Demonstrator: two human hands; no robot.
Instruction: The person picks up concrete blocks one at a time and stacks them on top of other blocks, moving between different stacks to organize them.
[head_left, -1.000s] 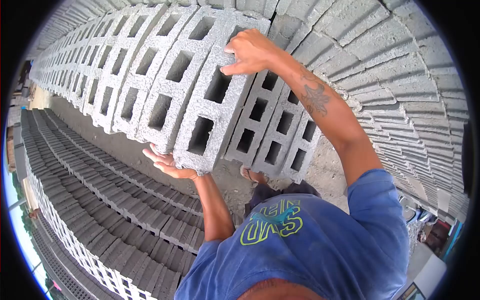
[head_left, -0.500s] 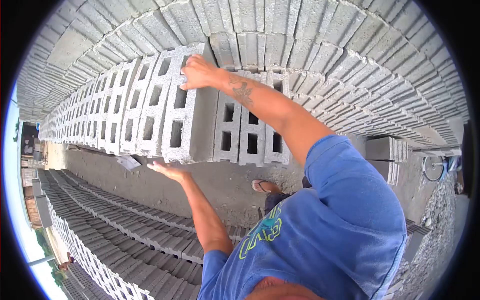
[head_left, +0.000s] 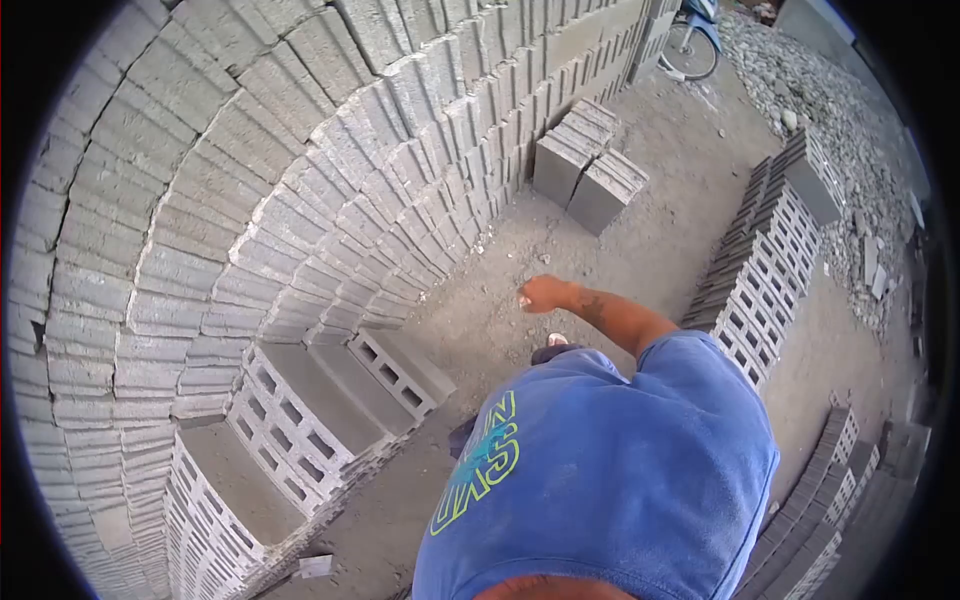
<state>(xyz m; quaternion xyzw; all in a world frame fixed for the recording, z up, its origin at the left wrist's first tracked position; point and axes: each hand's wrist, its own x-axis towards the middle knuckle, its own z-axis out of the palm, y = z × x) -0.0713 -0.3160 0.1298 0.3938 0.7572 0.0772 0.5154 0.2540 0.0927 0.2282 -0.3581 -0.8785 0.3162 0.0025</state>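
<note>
My right hand, on the tattooed arm, is held over the bare dirt ground with its fingers curled in. A small pale patch shows at the fingertips, and no block is in the hand. My left hand is out of view. To the lower left, hollow concrete blocks lie stacked with their holes showing. One block sits at the near end of that stack. Beyond my hand, a small group of blocks rests on the ground by the wall.
A tall curved wall of stacked blocks rises on the left. Another row of blocks stands on the right, with more stacks at the lower right. Gravel and a bicycle wheel are at the top right.
The view and my body have turned rightward, away from the long block row. My right hand has left the block and its fingers are curled. My left hand has gone out of view.
</note>
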